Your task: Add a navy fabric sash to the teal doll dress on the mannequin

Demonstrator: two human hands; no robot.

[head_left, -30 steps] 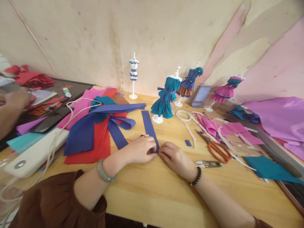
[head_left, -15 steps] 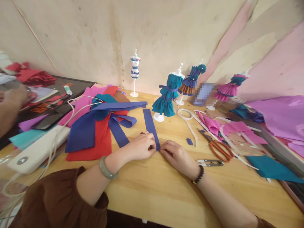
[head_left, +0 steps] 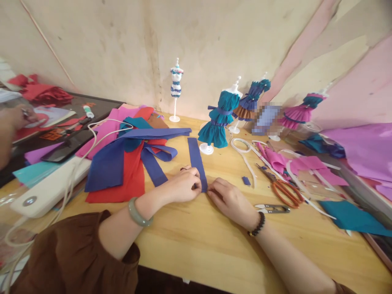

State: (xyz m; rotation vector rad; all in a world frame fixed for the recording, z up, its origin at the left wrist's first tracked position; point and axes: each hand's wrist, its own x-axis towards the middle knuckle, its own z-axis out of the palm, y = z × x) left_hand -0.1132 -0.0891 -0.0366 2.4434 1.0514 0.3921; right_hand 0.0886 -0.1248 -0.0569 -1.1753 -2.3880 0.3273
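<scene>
A dark blue strip (head_left: 196, 157), of crepe-like paper or thin cloth, lies lengthwise on the wooden table, pointing away from me. My left hand (head_left: 185, 185) has curled fingers pressed on the strip's near end from the left. At the near right corner, my right hand (head_left: 228, 200) pinches the edge with thumb and forefinger; the exact contact is partly hidden. Just beyond the strip's far end stands a small white dress form in a teal ruffled dress (head_left: 221, 118). A small blue scrap (head_left: 246, 180) rests to the right of the strip.
Blue, red and pink sheets (head_left: 105, 169) lie heaped at left beside a white power bank-like device (head_left: 52, 185) with a cable. Right are orange-handled scissors (head_left: 288, 192), thread snips (head_left: 272, 208) and a tape roll (head_left: 241, 145). Another person's hand (head_left: 20, 120) is at far left.
The view has shifted slightly. My two hands stay at the strip's near end with almost no movement. The other person's hand at far left has shifted over the red pieces.
</scene>
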